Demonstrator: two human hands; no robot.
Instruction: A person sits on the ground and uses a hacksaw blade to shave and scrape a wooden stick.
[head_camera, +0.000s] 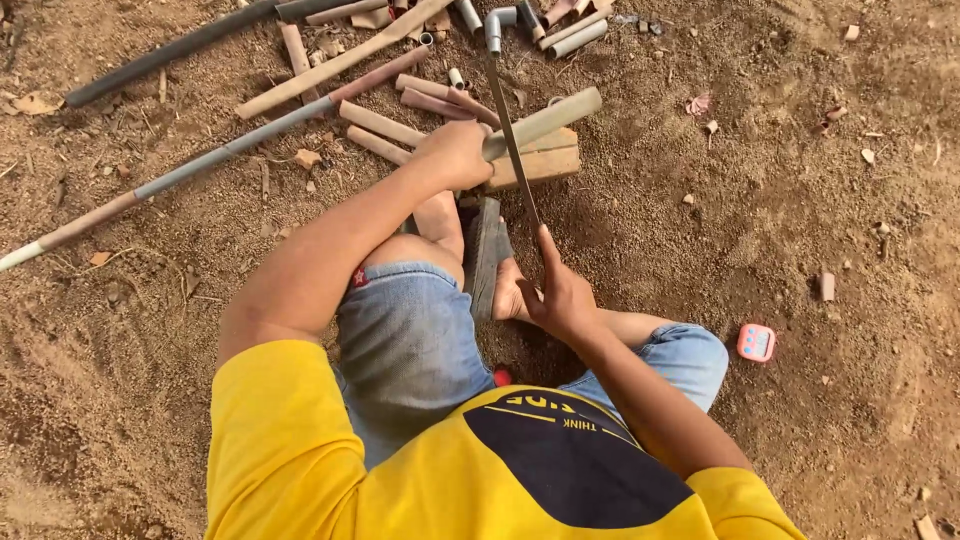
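Cut pipe pieces (380, 122) and a long pipe (180, 172) litter the dirt ground (800, 180) far left. The left hand (458, 152) wraps closed around a pale pipe (545, 120) lying on a wooden block (540, 162). The right hand (560, 300), nearer, grips a saw blade (512, 140) crossing that pipe. A pink device (756, 342) lies right; open dirt beyond.

A small pink device (756, 342) with a pale, perhaps blank, screen lies on the dirt (850, 420).
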